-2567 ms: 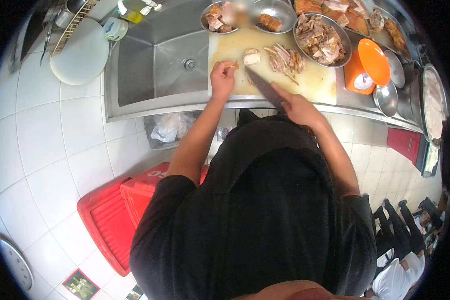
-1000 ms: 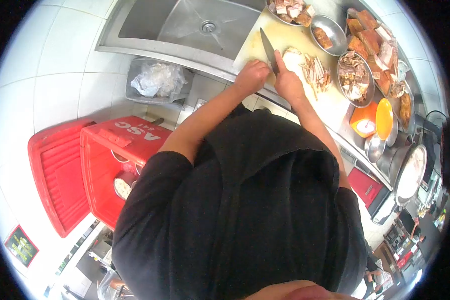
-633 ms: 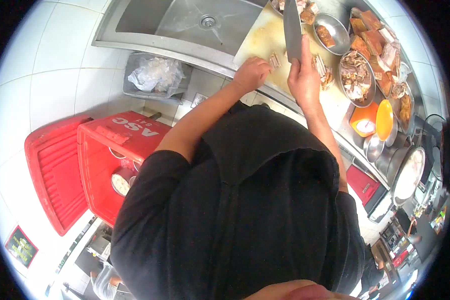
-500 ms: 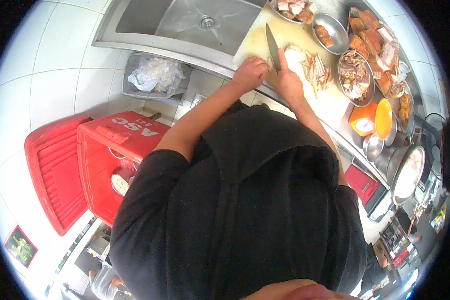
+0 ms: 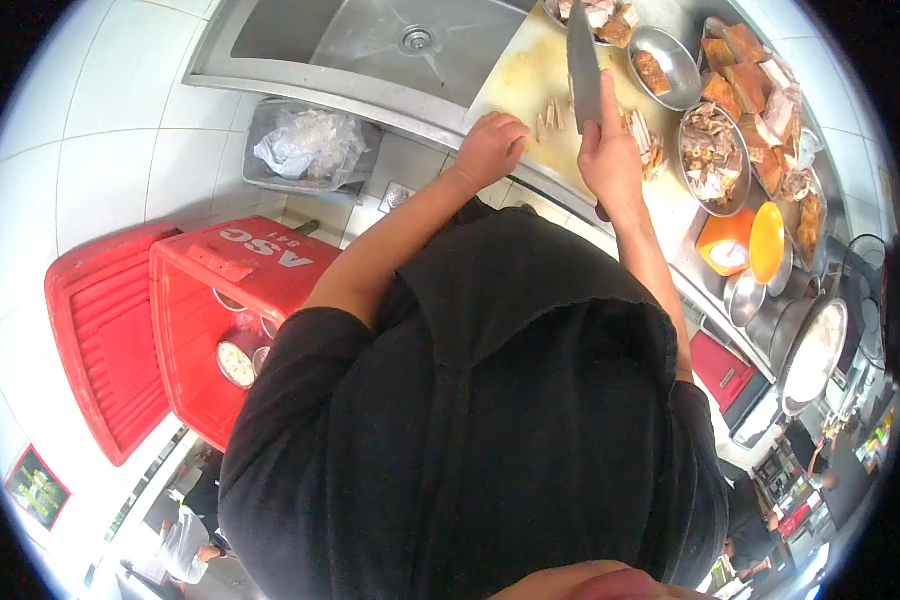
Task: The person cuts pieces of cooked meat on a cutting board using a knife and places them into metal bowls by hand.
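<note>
My right hand [image 5: 612, 162] grips a large kitchen knife [image 5: 584, 75], its broad blade pointing away from me over the yellowed cutting board [image 5: 515, 85]. At the board's near edge is my left hand [image 5: 492, 148], fingers curled in and nothing visible in them. A few thin strips of meat [image 5: 549, 118] lie on the board between the left hand and the blade. Another pile of sliced meat [image 5: 647, 145] sits just right of my right hand, partly hidden by it. Beyond that stands a metal bowl of cut meat [image 5: 712, 155].
A steel sink [image 5: 370, 45] adjoins the board on the left. Browned meat chunks [image 5: 750, 85] fill a tray at right, beside a small metal bowl [image 5: 665, 68] and an orange scale [image 5: 725, 240]. Below left are a bagged bin [image 5: 310, 150] and an open red cooler box [image 5: 205, 350].
My right hand has moved the knife rightward and away from my left hand. Strips now show beside the left hand, which has shifted slightly left.
</note>
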